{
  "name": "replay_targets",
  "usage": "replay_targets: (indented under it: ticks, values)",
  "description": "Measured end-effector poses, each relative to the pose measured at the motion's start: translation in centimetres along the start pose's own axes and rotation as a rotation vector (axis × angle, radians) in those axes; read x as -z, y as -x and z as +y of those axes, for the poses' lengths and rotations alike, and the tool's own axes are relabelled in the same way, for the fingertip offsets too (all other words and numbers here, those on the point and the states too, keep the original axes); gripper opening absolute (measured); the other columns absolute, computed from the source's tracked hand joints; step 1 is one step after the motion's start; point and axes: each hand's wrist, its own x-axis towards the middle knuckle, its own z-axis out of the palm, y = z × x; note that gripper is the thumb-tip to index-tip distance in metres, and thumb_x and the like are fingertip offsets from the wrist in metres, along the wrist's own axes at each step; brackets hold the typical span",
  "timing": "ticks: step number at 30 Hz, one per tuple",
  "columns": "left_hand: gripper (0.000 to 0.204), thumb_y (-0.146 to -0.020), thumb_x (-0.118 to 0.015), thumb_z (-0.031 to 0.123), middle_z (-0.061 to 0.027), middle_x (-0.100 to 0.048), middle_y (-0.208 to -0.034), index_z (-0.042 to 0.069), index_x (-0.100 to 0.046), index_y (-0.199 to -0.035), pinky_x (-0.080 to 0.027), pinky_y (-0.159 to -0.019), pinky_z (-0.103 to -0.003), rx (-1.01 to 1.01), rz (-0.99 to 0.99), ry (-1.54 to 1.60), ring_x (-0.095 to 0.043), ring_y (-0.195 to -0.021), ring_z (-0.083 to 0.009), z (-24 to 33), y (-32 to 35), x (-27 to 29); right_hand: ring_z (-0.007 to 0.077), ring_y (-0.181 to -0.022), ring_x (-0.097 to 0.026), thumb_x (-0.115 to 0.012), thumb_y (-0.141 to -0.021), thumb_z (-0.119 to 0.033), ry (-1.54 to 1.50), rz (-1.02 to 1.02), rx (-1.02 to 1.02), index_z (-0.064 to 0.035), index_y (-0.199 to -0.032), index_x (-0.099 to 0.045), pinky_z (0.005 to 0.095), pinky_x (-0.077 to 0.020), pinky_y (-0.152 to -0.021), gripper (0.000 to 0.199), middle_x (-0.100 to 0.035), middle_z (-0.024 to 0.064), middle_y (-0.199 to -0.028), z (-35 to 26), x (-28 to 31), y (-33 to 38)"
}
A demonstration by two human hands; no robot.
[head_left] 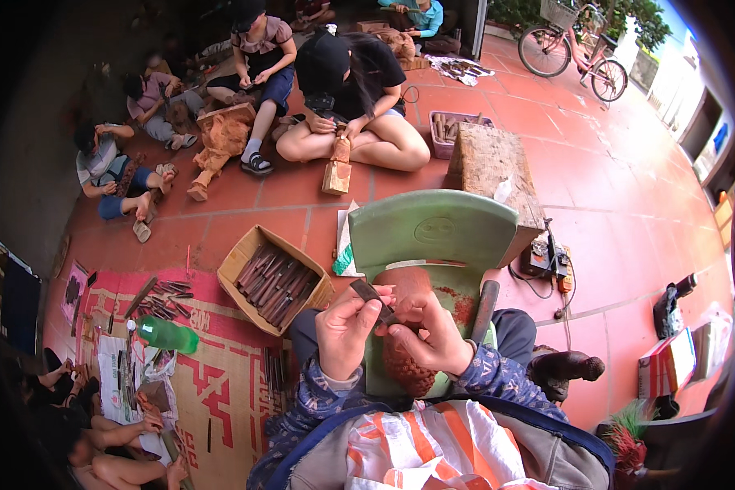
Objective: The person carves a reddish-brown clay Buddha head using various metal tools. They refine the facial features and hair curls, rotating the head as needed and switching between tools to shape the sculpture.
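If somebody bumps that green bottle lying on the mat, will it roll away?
Probably a little. The green bottle lies on its side and looks round, so a push across it could roll it. The woven mat seems flat, but tools lie close by and might stop it. It looks like plastic, so likely light.

We spot an open cardboard box [247, 260] on the patterned mat, left of the green chair — tan, rectangular, full of dark sticks. A white-and-green packet [345, 255] lies on the tiles just beside its right corner, against the chair. Far right, near the wall, a flat white package with a red edge [668, 362] leans by a yellowish one — details too blurred. No screens.
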Motion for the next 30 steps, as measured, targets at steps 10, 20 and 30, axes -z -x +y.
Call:
replay_targets:
  ticks: [10, 20, 30]
  values:
    - [0.025, -0.097, -0.055, 0.015, -0.0143, -0.064, -0.113, -0.007, -0.067, -0.101, -0.056, -0.080, -0.030, 0.122, -0.052, 0.093, -0.065, -0.096, -0.0181, -0.9, -1.1, -3.7, 0.0138, -0.085, -0.058, -0.044, -0.102, -0.022, -0.056, 0.009, -0.160, 0.0023, -0.105, -0.059, 0.0295, -0.0473, -0.076, 0.029, -0.060, 0.0081, -0.090, 1.7, 3.7, 1.2]
    - [0.027, -0.099, -0.046, 0.009, -0.0146, -0.065, -0.110, -0.004, -0.053, -0.121, -0.053, -0.073, -0.025, 0.184, 0.018, 0.249, -0.063, -0.081, -0.0113, -1.3, -2.0, -2.5, 0.0058, -0.065, -0.047, -0.037, -0.103, -0.017, -0.218, 0.145, -0.423, 0.0038, -0.138, -0.042, 0.0212, -0.0418, -0.060, 0.041, -0.050, -0.0009, -0.074, 0.7, 5.0, 2.1]
    - [0.025, -0.103, -0.042, 0.023, 0.0041, -0.044, -0.066, 0.002, -0.056, -0.105, -0.027, -0.048, -0.017, 0.254, 0.085, 0.272, -0.032, -0.055, -0.0010, -1.2, -2.0, -3.2, 0.0074, -0.077, -0.055, -0.045, -0.097, -0.001, -0.305, 0.029, -0.342, -0.0033, -0.146, -0.032, 0.0225, -0.0488, -0.067, 0.051, -0.061, 0.0076, -0.102, -1.3, 3.5, 1.4]
